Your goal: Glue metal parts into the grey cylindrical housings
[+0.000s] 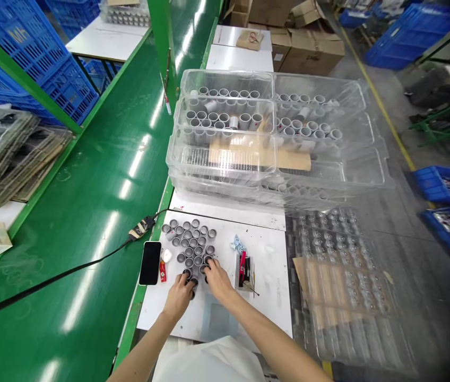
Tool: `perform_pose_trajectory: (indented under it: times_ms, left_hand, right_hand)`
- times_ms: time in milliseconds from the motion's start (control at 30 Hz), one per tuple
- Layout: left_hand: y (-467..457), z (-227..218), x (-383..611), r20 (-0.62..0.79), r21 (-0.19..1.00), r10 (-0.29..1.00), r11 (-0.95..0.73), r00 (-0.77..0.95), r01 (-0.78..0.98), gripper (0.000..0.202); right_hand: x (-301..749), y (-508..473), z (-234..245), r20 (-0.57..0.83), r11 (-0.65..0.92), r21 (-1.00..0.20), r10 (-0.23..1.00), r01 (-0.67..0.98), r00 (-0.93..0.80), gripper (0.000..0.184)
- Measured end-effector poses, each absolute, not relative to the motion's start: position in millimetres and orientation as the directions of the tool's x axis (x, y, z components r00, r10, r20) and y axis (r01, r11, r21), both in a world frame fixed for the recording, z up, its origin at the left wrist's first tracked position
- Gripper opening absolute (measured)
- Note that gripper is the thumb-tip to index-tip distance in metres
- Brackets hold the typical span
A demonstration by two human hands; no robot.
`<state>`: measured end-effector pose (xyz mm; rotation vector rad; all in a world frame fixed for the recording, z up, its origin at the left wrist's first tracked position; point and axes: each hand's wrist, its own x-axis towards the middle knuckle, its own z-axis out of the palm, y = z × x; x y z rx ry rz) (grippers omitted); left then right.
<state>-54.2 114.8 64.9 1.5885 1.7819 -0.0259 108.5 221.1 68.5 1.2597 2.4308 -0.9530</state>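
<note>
A cluster of several short grey tubes (pixel 191 241) stands upright on a white board (pixel 267 297) in front of me. My left hand (pixel 180 294) is closed around one grey tube at the near edge of the cluster. My right hand (pixel 217 278) rests just to its right, fingers curled onto the nearest tubes; what it grips is hidden under the fingers.
A black phone (pixel 150 262) with a cable lies left of the tubes. A red tool (pixel 243 268) sits at the right. Clear plastic trays (pixel 273 132) of grey tubes are stacked behind. The green conveyor (pixel 89 212) runs at left; blister trays (pixel 340 276) at right.
</note>
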Motion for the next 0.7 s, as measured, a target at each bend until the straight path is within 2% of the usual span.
perform_pose_trajectory:
  times_ms: [133, 300, 433, 467, 567, 633, 700]
  left_hand:
    - [115, 71, -55, -0.446, 0.504, 0.894, 0.211, 0.043, 0.837, 0.023]
    - [106, 92, -70, -0.357, 0.589, 0.934, 0.198, 0.033, 0.784, 0.026]
    - [98, 102, -86, -0.337, 0.662, 0.941, 0.214, 0.031, 0.718, 0.021]
    - [98, 103, -90, -0.347, 0.676, 0.937, 0.228, 0.03, 0.701, 0.02]
    - [100, 105, -98, -0.398, 0.699, 0.917, 0.282, 0.031, 0.657, 0.021]
    - [104, 109, -99, -0.425, 0.703, 0.905, 0.316, 0.02, 0.637, 0.032]
    - [111, 116, -98, -0.421, 0.714, 0.907, 0.335, -0.006, 0.615, 0.045]
  right_hand:
    - [107, 220, 70, -0.392, 0.414, -0.493, 0.679, 0.765, -0.62, 0.016]
    - [127, 209, 97, -0.238, 0.368, -0.614, 0.757, 0.698, -0.608, 0.021]
    - [140, 188, 125, -0.166, 0.291, -0.71, 0.816, 0.641, -0.554, 0.005]
    - [140, 181, 132, -0.164, 0.266, -0.73, 0.826, 0.63, -0.539, 0.006]
    - [130, 156, 148, -0.163, 0.194, -0.774, 0.859, 0.604, -0.485, 0.036]
    - [118, 137, 159, -0.155, 0.154, -0.798, 0.882, 0.583, -0.445, 0.06]
    - [106, 121, 173, -0.136, 0.124, -0.824, 0.904, 0.554, -0.405, 0.074]
